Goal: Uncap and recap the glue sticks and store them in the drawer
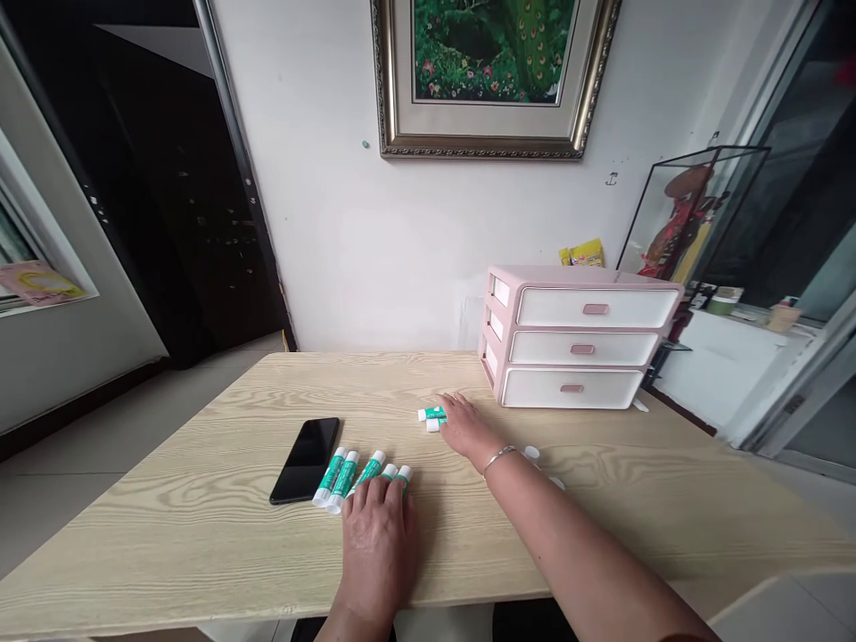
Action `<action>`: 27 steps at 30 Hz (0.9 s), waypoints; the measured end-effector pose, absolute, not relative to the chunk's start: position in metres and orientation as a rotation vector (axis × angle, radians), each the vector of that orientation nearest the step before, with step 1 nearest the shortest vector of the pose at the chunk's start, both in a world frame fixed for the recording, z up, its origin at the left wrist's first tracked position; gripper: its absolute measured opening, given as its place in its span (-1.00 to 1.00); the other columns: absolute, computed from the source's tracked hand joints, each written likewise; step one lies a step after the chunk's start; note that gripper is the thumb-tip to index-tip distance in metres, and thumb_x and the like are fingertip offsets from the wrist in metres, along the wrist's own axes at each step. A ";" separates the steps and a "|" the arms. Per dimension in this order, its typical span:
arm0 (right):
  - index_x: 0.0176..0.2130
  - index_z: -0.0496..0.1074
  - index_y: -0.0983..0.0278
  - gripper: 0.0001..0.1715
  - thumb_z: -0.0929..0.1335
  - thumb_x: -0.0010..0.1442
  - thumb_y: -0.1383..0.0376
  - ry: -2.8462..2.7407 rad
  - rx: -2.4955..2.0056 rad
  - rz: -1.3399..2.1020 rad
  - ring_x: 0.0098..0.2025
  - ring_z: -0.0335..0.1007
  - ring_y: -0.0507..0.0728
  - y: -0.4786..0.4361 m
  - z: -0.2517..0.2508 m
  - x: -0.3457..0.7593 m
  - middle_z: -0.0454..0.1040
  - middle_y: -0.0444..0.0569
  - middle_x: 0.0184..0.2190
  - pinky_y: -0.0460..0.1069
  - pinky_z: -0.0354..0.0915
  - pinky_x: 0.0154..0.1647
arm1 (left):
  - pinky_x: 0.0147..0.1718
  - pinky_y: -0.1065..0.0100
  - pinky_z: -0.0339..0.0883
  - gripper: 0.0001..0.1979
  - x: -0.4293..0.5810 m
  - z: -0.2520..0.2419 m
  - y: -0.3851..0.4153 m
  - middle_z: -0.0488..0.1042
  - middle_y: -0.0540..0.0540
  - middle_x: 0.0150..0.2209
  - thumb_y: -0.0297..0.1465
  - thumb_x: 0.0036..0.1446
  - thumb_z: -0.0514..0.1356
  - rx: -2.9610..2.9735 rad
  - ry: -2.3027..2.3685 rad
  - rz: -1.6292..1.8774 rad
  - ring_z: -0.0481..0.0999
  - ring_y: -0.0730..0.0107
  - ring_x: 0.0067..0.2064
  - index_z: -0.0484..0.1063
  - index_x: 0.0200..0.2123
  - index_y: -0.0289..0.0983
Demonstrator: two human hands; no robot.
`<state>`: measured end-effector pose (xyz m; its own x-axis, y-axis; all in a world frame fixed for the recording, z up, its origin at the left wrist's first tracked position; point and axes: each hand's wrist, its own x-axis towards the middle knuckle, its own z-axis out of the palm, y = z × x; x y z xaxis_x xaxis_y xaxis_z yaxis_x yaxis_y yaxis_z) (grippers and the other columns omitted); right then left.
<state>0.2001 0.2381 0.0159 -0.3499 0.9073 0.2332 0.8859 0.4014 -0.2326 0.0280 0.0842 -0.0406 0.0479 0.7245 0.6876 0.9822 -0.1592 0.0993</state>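
Several white glue sticks with green labels lie on the wooden table. My left hand [379, 526] is palm down near the front edge, its fingers bent over some of these glue sticks [370, 469], whose caps show beyond the knuckles. Two more glue sticks [342, 480] lie side by side just left of that hand. Farther back, my right hand [466, 428], with a bracelet at the wrist, is closed over two glue sticks [433, 415]; their white ends stick out to the left. Its thumb and palm side are mostly hidden.
A black phone [306, 459] lies left of the glue sticks. A pink and white drawer unit [580, 339] stands at the back right, with a yellow packet [583, 253] behind its top. White round ends [531, 453] peek out beside my right forearm. The table [201, 526] meets the wall behind.
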 end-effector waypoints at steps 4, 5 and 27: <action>0.27 0.39 0.27 -0.36 0.26 0.23 0.46 -2.375 -1.613 0.117 0.24 0.35 0.25 0.248 0.004 0.194 0.50 0.14 0.18 0.11 0.17 0.25 | -0.15 0.10 0.29 -0.82 0.030 -0.035 0.084 0.59 -0.11 -0.22 -0.48 0.24 0.22 -1.914 -1.680 -0.925 0.53 0.07 -0.15 0.56 -0.12 -0.17; 0.27 0.38 0.27 -0.36 0.27 0.23 0.45 -2.379 -1.625 0.114 0.22 0.36 0.25 0.245 0.001 0.194 0.50 0.16 0.16 0.10 0.18 0.22 | -0.16 0.10 0.28 -0.81 0.030 -0.034 0.084 0.59 -0.11 -0.23 -0.50 0.25 0.21 -1.903 -1.680 -0.925 0.53 0.07 -0.16 0.57 -0.13 -0.18; 0.07 0.51 0.24 -0.64 0.22 0.44 0.25 -2.204 -1.543 0.153 -0.04 0.50 0.29 0.114 -0.006 0.210 0.59 0.11 -0.13 0.13 0.34 0.00 | -0.07 0.03 0.31 -0.76 0.033 -0.030 0.078 0.60 -0.19 -0.13 -0.43 0.26 0.22 -2.059 -1.579 -0.875 0.54 -0.02 -0.04 0.54 -0.01 -0.21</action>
